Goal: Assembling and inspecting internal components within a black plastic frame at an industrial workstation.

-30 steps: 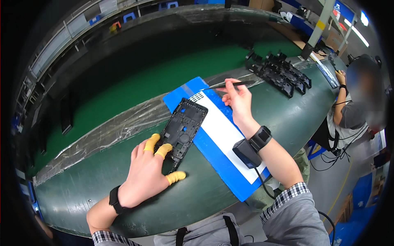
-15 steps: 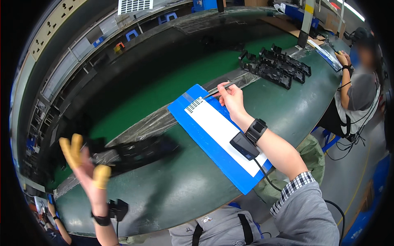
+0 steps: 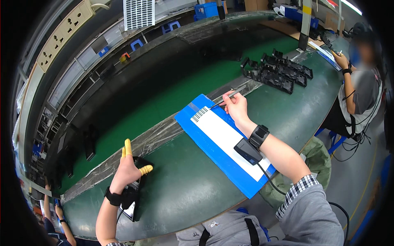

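Note:
My left hand (image 3: 128, 170) is open, its thumb and fingers stretched apart, with yellow finger cots on the fingertips. Just beneath it is a dark plastic part (image 3: 138, 197), partly hidden by the hand and the wrist-worn device. In my right hand (image 3: 237, 107) are slim metal tweezers (image 3: 223, 99), gripped between thumb and fingers. Their tip reaches the upper end of a white label sheet (image 3: 230, 143), by a small block of dark labels (image 3: 200, 114). A blue board (image 3: 205, 149) lies under the sheet.
Several black plastic frames (image 3: 279, 74) rest on the green table (image 3: 184, 180) at the far right. Beyond the taped edge runs a green conveyor (image 3: 160, 110) with a dark part (image 3: 89, 143) on it. Co-workers sit at right and lower left. A socket strip (image 3: 65, 35) hangs upper left.
My left hand has swung right, toward the dark part. That part, blurred before, now sits lower, beneath the hand and wrist. My right hand stays at the label sheet with the tweezers.

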Demonstrator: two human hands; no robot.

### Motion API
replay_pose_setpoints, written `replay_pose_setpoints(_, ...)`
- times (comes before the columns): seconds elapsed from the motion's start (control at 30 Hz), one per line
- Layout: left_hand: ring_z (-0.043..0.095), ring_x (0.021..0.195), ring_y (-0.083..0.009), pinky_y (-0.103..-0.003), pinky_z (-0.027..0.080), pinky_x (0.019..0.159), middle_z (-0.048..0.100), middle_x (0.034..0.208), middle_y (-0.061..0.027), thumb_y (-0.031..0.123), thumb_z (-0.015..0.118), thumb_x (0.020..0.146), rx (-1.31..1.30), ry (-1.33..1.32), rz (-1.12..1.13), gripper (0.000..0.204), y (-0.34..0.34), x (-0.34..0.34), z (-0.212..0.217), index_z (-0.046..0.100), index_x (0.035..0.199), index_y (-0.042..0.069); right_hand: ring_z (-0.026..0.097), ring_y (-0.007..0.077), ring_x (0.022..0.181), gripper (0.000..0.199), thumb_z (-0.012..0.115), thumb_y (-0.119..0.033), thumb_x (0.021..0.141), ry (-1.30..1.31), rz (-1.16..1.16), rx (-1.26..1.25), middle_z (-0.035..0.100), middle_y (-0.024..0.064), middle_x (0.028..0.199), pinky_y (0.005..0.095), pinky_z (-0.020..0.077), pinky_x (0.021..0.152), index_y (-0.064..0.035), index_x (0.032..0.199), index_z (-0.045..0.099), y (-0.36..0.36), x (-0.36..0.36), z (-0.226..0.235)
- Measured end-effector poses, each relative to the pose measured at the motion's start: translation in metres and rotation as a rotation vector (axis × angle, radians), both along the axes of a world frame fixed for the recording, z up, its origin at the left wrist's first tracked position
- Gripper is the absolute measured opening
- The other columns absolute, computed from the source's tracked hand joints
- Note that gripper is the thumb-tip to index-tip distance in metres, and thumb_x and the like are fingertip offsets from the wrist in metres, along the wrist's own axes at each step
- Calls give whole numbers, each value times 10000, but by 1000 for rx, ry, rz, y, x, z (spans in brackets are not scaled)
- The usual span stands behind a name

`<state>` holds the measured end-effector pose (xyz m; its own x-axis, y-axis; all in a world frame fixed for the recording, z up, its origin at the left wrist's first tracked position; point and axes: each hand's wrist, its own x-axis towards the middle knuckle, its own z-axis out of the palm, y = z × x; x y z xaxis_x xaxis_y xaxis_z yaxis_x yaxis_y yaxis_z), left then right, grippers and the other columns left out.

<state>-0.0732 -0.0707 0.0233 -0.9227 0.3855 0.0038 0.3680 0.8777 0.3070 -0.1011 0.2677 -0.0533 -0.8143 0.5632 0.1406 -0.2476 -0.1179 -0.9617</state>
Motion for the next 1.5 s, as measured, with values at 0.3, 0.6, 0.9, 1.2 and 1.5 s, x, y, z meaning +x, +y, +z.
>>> replay_pose_setpoints(0.3,337,1070,-272,-324,288,880,336,1145,-214,188,756,450,120,-249,134,1047,-58,53,1,85,1226,-24,430,59,399,50,502,-63,757,48,10,-136,562,91,587,186,326,357,-25,786,490,4,0,3)
replay_pose_setpoints(0.6,507,870,-261,-314,400,733,516,947,-189,289,671,581,226,48,292,803,-36,-142,1,248,1162,-70,385,46,411,129,512,-127,767,43,11,-218,566,111,655,169,315,377,-35,851,477,11,7,2)
replay_pose_setpoints(0.9,272,1121,-324,-401,268,894,311,1182,-222,367,504,676,-276,371,183,678,120,-284,-33,268,1163,-42,415,37,399,54,508,-64,754,47,-4,-248,557,59,560,163,293,358,-41,798,489,0,0,7)
replay_pose_setpoints(1.2,339,1083,-249,-367,270,907,364,1151,-165,-15,417,633,-159,717,-443,529,290,-317,-55,329,1153,29,461,40,465,67,499,-62,761,112,-38,-247,544,27,607,157,277,360,-40,820,478,-4,-4,-2)
replay_pose_setpoints(1.5,486,794,-294,-359,399,690,523,805,-149,72,543,650,-98,340,-369,206,208,-222,-28,471,836,23,477,51,479,52,491,-32,751,187,-74,-235,535,27,582,171,284,386,-18,801,487,0,-6,-3)
